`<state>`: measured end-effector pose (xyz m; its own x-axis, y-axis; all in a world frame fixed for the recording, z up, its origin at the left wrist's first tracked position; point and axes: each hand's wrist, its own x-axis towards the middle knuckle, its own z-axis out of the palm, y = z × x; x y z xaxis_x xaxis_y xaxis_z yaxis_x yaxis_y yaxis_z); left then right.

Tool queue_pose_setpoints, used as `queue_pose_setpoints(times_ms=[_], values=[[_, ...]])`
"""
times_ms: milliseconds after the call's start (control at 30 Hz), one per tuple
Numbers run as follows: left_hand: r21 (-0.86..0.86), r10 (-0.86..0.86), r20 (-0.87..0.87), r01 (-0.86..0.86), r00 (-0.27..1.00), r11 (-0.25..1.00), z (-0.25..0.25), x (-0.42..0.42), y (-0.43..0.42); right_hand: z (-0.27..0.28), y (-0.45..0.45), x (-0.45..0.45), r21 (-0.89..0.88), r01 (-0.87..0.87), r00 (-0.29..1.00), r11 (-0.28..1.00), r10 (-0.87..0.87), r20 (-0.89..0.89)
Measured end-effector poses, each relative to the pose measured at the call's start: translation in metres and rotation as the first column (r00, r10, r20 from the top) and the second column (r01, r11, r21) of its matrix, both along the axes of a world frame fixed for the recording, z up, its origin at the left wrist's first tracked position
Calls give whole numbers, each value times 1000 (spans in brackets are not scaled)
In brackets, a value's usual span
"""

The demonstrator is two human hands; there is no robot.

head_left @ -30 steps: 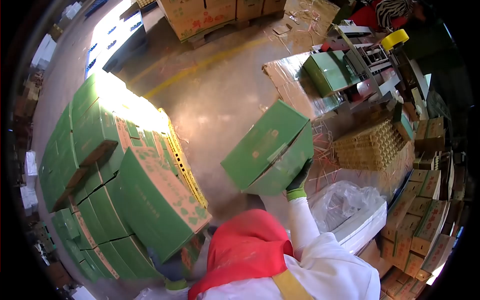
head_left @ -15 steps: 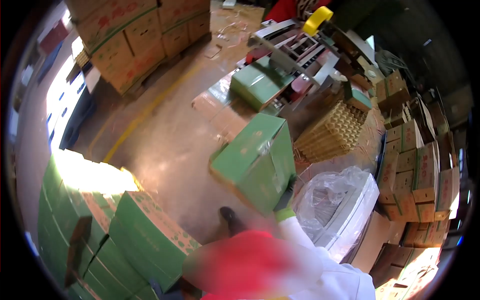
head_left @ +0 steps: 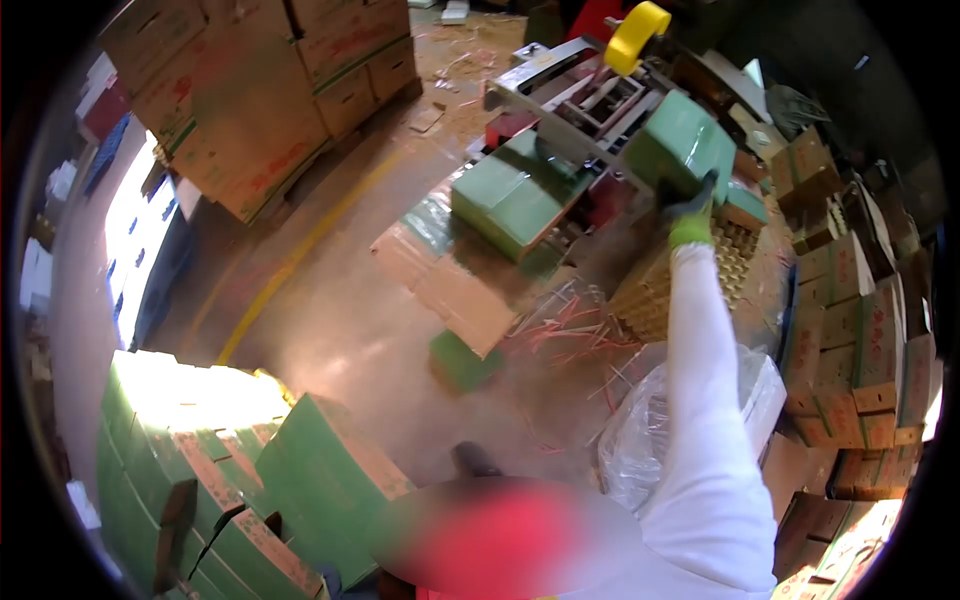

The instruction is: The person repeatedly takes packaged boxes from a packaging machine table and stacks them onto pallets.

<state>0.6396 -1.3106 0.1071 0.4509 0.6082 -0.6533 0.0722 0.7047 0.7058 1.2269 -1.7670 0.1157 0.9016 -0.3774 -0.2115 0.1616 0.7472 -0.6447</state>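
My right hand (head_left: 690, 208), in a dark glove with a green cuff, is at the near lower end of a taped green box (head_left: 682, 145). That box is tilted beside the metal machine (head_left: 585, 95). Only a bit of my left hand (head_left: 332, 580), dark-gloved, shows at the bottom edge, next to a large green carton (head_left: 325, 480); its fingers cannot be made out. A second taped green box (head_left: 510, 195) lies at the machine's near end, by a brown cardboard surface (head_left: 440, 275).
Stacked green cartons (head_left: 130, 480) stand lower left, brown cartons (head_left: 250, 110) upper left. Molded trays (head_left: 645, 300) are below my right hand, with clear plastic wrap (head_left: 632, 430) nearer. More brown cartons (head_left: 840, 330) line the right. A small green object (head_left: 465, 360) is on the floor.
My right arm has stretched forward and right, and the green box has moved with it from the middle to beside the machine. The view has turned right since the earliest frame.
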Motion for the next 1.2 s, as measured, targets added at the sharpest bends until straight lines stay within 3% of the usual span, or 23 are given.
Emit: queue_pose_setpoints(times_ms=[33,100,133,167,200,233,267,300,333,367,433,467,600,700,800,833,900,933,967,1000,1100,1200], values=[[6,2,-1,-2,1000,1000,0,0,-3,4,5,16,19,-47,999,999,47,-25],[5,8,-8,-8,1000,1000,-1,0,-5,-20,11,38,-482,18,957,876,-155,-246],[-3,5,-14,-5,1000,1000,-2,-1,-6,-34,15,29,-664,-62,985,745,-62,-162],[-9,14,-15,-14,1000,1000,-4,2,-8,-48,44,13,-698,92,995,710,-97,33],[-21,16,-16,-16,1000,1000,-6,1,-9,-59,75,-3,-702,243,967,669,-113,228],[-27,18,-22,-19,1000,999,-7,1,-10,-76,108,-26,-755,206,966,623,-252,56],[-35,17,-23,-18,1000,999,-7,0,-11,-89,138,-41,-668,70,988,740,-143,-54],[-40,15,-19,-15,1000,999,-9,1,-11,-117,154,-33,-791,-178,897,586,-234,-376],[-43,14,-19,-15,1000,999,-9,-1,-12,-145,171,-26,-752,-497,702,433,-310,-642],[-43,13,-21,-14,1000,999,-9,-3,-12,-144,196,-24,-655,-677,555,335,-352,-754],[-45,17,-24,-18,1000,999,-8,-10,-13,-136,230,-30,-661,-694,534,285,-411,-739],[-46,16,-26,-17,1000,999,-7,-13,-12,-151,241,-35,-747,-563,602,354,-444,-664],[-65,41,-18,-43,999,997,-8,-26,-10,-147,246,-60,-729,-615,636,302,-357,-684],[-62,44,-10,-45,999,997,-5,-38,-7,-138,276,-109,-769,-587,642,253,-434,-632],[-47,51,-9,-52,999,998,1,-52,-3,-145,294,-160,-840,-468,675,277,-502,-541],[-45,53,-7,-54,999,998,3,-53,0,-146,298,-178,-829,-435,672,351,-487,-558],[-37,68,-10,-68,998,997,6,-64,2,-149,310,-218,-785,-387,669,485,-438,-600],[-37,81,-5,-81,997,996,6,-73,2,-154,315,-233,-573,-298,704,763,-230,-672],[-30,94,-7,-94,996,995,7,-81,2,-160,319,-245,-263,-224,746,939,-9,-666],[-25,105,-6,-105,994,994,7,-87,3,-167,324,-252,99,-164,790,981,191,-582],[-6,142,-6,-142,990,990,9,-107,5,-218,329,-243,324,-92,961,942,169,-218],[21,197,-12,-197,980,980,12,-125,8,-195,306,-284,367,-287,934,885,344,-98]])
